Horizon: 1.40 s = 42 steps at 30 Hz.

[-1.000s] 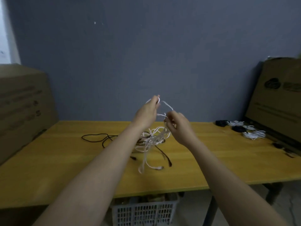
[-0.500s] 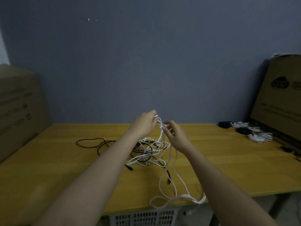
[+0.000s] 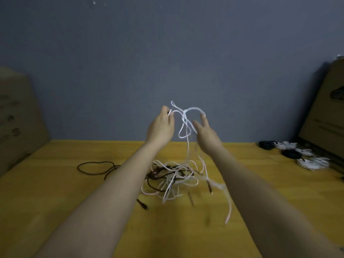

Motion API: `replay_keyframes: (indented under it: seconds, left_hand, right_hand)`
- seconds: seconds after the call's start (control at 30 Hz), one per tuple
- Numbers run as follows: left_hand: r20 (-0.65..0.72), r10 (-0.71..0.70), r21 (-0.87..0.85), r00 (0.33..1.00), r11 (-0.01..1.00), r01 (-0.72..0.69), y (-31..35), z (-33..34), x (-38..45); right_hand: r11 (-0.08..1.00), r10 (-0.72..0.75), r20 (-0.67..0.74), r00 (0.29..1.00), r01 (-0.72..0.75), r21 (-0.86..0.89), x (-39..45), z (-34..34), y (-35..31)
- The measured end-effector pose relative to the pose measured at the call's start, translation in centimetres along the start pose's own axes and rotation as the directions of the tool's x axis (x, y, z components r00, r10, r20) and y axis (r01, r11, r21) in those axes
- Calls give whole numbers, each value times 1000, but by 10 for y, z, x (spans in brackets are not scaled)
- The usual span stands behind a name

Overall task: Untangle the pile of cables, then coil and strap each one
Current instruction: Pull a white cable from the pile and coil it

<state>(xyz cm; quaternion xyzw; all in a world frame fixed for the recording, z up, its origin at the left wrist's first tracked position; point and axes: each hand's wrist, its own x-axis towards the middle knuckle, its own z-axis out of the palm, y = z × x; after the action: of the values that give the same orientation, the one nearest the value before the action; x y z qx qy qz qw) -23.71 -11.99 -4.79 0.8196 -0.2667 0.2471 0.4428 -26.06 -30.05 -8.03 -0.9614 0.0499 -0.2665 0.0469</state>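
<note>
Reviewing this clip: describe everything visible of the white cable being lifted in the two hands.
The white cable is thin, smooth and looks plastic-sheathed. Its upper part is raised above the wooden table, looping and crossing itself between the hands. The left hand pinches one section at its fingertips; an arch of cable runs over the fingers of the right hand, which are spread. From there it hangs down into the tangled pile of white and dark cables. Its ends cannot be told apart there.
</note>
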Motion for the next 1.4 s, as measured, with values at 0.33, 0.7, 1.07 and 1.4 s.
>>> replay_keyframes:
  seconds: [0.33,0.7,1.07,1.4]
  left_hand:
    - [113,-29,110,993,994,16,-29,-10,37]
    - [335,-9,-15,942,1000,15,-42,0,-1]
    - [261,87,-127,962,990,-55,-38,-26,-16]
    - [-55,-120,-223,991,969,105,-38,-47,-10]
  right_hand:
    - [987,-32,473,881,103,-125,31,-4,1]
    - [918,-24,-33,999,35,394,-34,-6,-43]
    - [669,-53,326,944,-209,713,-38,-19,-56]
    - [448,653,124,747,-513,732,-54,-2,9]
